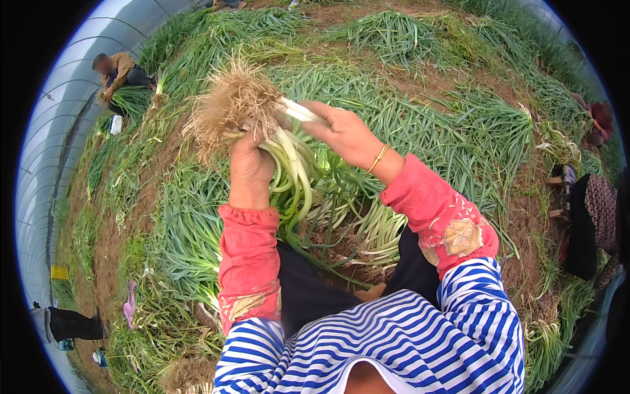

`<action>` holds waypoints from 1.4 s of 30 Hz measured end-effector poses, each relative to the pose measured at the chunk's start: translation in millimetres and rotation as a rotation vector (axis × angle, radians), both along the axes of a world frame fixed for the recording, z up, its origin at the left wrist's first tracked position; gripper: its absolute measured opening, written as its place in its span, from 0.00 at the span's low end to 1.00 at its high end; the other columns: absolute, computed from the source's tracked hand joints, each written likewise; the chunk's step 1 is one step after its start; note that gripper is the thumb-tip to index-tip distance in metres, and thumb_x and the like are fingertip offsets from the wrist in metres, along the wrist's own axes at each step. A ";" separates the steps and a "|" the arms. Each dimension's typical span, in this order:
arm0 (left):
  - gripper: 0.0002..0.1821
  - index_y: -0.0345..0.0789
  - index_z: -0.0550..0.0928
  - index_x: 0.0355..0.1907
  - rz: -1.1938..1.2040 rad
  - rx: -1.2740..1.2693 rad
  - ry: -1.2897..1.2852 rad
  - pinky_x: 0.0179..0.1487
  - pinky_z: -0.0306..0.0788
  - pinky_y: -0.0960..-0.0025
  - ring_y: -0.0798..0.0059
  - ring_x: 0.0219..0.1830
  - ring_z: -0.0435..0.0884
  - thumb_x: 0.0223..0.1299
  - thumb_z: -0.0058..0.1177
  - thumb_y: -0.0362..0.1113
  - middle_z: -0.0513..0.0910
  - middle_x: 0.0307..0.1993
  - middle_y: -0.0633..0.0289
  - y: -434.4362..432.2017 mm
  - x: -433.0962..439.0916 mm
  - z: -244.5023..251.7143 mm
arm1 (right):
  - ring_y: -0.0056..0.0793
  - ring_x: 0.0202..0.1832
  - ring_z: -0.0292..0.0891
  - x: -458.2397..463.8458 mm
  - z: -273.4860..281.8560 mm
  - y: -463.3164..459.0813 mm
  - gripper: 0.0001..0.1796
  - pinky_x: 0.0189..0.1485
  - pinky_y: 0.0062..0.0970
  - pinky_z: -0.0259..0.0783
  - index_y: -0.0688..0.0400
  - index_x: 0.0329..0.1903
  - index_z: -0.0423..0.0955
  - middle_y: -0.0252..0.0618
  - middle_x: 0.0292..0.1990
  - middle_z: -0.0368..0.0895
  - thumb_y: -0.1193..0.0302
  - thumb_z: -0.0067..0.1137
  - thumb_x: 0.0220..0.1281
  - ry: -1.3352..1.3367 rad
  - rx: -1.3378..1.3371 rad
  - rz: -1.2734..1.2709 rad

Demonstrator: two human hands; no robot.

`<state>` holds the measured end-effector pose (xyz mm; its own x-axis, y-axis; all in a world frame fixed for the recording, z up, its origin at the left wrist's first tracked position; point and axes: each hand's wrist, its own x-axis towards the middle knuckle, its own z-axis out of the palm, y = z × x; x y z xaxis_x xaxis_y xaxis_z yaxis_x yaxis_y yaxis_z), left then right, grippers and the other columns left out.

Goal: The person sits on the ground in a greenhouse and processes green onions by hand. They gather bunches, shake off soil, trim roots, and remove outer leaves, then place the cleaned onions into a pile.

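A bunch of long green-and-white allium stalks (294,167), probably scallions or green garlic, is gripped in my left hand (251,165) just below its tangled tan roots (238,106). The roots point up and away from me, and the leaves hang down towards my knees. My right hand (339,130) has its fingers around a white stem (301,110) beside the root mass. Between my legs on the soil lie more loose white-stemmed stalks (381,231). The fingertips of my left hand are partly hidden by the roots.
Cut green leaves (359,93) cover the ground ahead. A leafy pile (189,236) lies at my left, with a root bundle (189,372) below it. One person (123,74) crouches at upper left with a bunch; another (588,221) is close at right. Plastic greenhouse sheeting (44,162) curves along the left.
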<state>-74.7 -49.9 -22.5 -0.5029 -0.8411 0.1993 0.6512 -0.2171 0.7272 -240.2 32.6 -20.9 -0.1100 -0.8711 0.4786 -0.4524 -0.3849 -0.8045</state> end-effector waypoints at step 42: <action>0.08 0.29 0.76 0.32 0.405 0.298 0.190 0.49 0.75 0.56 0.61 0.37 0.79 0.46 0.55 0.26 0.79 0.31 0.53 -23.6 -1.6 12.0 | 0.51 0.43 0.74 23.6 -1.8 -1.7 0.33 0.46 0.39 0.71 0.66 0.55 0.62 0.53 0.42 0.73 0.63 0.63 0.50 0.123 0.017 -0.128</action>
